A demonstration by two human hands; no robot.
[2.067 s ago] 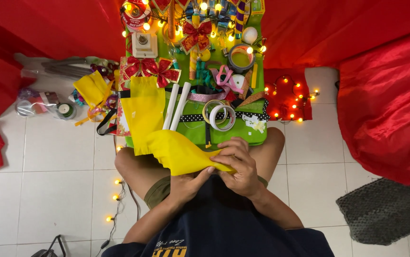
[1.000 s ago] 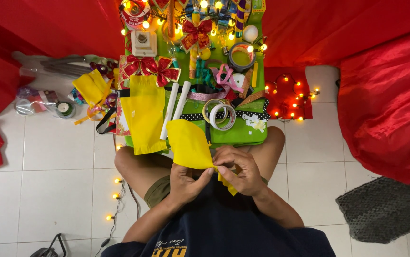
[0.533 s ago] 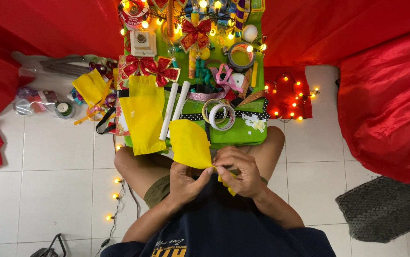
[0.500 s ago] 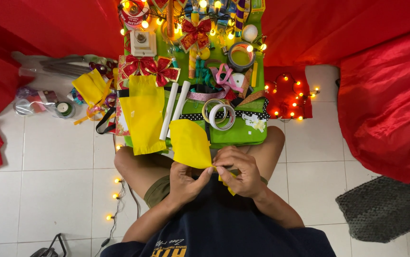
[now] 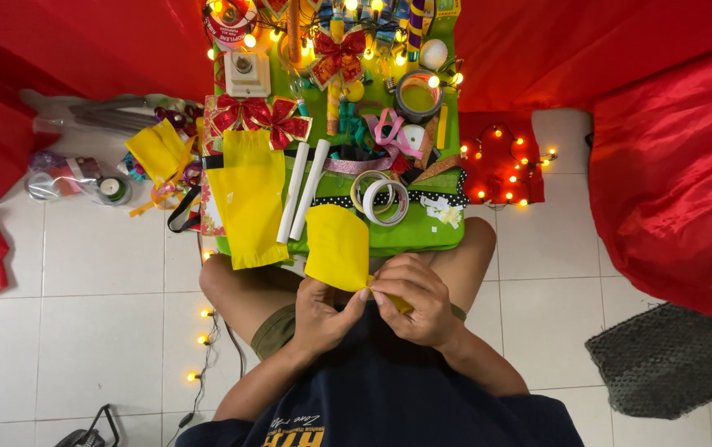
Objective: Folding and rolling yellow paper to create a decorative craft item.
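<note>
I sit on the floor at a small green table (image 5: 422, 236). Both hands pinch the near end of a piece of yellow fabric (image 5: 337, 247) over my lap. My left hand (image 5: 323, 310) grips it from the left. From the right, my right hand (image 5: 416, 298) closes its fingers on the gathered end. The rest of the fabric stands up toward the table edge. A second yellow fabric piece (image 5: 250, 199) hangs over the table's left side, next to two white sticks (image 5: 304, 190).
The table holds rolls of tape (image 5: 381, 197), red glitter bows (image 5: 261, 116), ribbons and lit string lights. More yellow fabric (image 5: 155, 151) and a bag of supplies lie on the tiles at left. Red cloth (image 5: 670, 174) lies right; a grey mat (image 5: 658, 360) is at lower right.
The yellow fabric, earlier stretched out to the left across my lap, now stands upright with its end gathered between both hands.
</note>
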